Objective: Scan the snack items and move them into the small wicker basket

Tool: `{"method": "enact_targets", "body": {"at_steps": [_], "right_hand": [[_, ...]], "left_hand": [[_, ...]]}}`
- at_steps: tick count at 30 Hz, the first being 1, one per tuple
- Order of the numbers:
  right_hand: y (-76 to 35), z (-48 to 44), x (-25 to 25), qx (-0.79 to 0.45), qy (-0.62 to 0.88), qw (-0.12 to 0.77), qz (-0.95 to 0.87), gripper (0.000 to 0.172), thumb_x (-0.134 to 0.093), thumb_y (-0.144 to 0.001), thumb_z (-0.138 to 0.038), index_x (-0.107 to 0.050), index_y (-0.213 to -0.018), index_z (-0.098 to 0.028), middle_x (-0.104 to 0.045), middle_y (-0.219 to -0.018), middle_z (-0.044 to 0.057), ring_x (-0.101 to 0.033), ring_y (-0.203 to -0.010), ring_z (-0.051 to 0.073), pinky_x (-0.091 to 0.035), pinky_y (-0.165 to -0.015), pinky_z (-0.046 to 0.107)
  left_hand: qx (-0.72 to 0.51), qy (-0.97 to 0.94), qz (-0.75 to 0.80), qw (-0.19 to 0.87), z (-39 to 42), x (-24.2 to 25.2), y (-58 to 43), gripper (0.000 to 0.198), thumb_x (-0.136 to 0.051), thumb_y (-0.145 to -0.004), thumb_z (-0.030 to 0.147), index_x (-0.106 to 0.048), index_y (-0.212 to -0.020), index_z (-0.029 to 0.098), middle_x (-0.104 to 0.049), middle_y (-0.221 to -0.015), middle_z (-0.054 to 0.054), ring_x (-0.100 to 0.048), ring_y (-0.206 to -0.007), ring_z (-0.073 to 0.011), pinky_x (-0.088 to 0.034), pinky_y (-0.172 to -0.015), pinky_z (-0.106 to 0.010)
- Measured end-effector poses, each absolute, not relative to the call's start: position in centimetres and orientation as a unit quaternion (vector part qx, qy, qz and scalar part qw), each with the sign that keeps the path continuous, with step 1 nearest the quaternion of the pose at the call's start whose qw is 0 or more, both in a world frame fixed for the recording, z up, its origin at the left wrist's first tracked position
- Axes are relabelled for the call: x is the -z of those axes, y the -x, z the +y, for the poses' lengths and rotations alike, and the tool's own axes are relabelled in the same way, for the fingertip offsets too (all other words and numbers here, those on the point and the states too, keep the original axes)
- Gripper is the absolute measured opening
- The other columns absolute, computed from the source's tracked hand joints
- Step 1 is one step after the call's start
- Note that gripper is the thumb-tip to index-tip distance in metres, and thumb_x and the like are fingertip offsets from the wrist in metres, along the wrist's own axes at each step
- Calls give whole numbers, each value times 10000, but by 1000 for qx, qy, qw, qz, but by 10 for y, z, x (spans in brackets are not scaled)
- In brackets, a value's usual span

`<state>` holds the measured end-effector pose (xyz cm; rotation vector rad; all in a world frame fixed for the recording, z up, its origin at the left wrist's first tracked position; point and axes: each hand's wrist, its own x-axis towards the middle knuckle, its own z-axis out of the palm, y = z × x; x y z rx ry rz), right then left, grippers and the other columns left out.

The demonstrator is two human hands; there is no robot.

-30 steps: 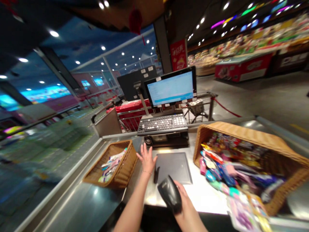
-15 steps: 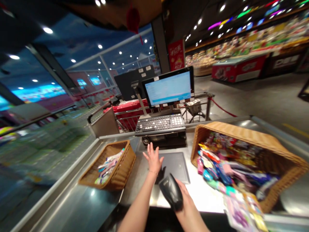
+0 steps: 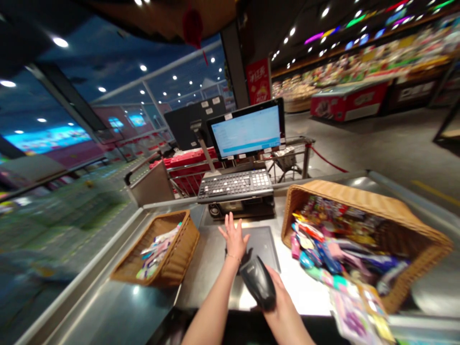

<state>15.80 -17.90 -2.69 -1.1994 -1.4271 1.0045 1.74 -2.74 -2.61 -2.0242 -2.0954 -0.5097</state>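
My right hand (image 3: pixel 279 299) grips a black handheld barcode scanner (image 3: pixel 258 281) low over the steel checkout counter (image 3: pixel 204 268). My left hand (image 3: pixel 234 236) is open with fingers spread, held over the dark flat scan plate (image 3: pixel 265 242) set into the counter, and holds nothing. To the right stands a large wicker basket (image 3: pixel 362 201) tipped toward me, full of colourful small packets (image 3: pixel 334 249). To the left is a smaller wicker basket (image 3: pixel 179 261) with a few packets (image 3: pixel 156 249) inside.
Behind the plate sit a keyboard (image 3: pixel 235 184) and a lit till monitor (image 3: pixel 246 132). Red shopping baskets (image 3: pixel 190 160) and a metal rail lie beyond. A store aisle with freezers (image 3: pixel 348 100) runs to the right.
My left hand has drifted right, from beside the scan plate to over it. The scanner in my right hand has stayed near the counter's front edge. The view has shifted slightly.
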Motion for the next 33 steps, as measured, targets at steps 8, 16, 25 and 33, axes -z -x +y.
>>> {"method": "enact_targets", "body": {"at_steps": [8,16,25,33], "right_hand": [[-165,-177,31,-457,509,459,-566,630,-554,-678,-102,-608,-1296,-216,-528,-1455,147,-510,-1367,323,-544,-1033,510],[-174,-174,23,-434,521,447,-584,652,-559,-681,-79,-599,-1313,-230,-555,-1440,122,-506,-1373,319,-391,-1169,542],[-179,-174,31,-405,520,484,-575,624,-557,-693,-71,-609,-1296,-227,-590,-1412,126,-548,-1333,335,-417,-1145,548],[-183,-174,37,-392,532,511,-550,596,-549,-685,-93,-613,-1269,-188,-610,-1346,135,-565,-1301,342,-424,-1133,557]], "left_hand": [[179,691,-696,85,-26,32,-30,580,-722,-777,311,-576,-1333,237,-224,-1635,-176,-161,-1518,-369,-192,-1125,-744],[183,704,-683,67,-26,40,-45,582,-717,-776,289,-565,-1335,228,-217,-1635,-184,-141,-1522,-372,-174,-1130,-744],[188,715,-672,51,-22,39,-59,568,-714,-778,283,-569,-1325,226,-233,-1629,-187,-162,-1516,-378,-172,-1124,-753],[171,724,-666,51,-22,39,-72,594,-717,-770,300,-555,-1339,255,-240,-1632,-167,-178,-1513,-371,-214,-1123,-732]]}}
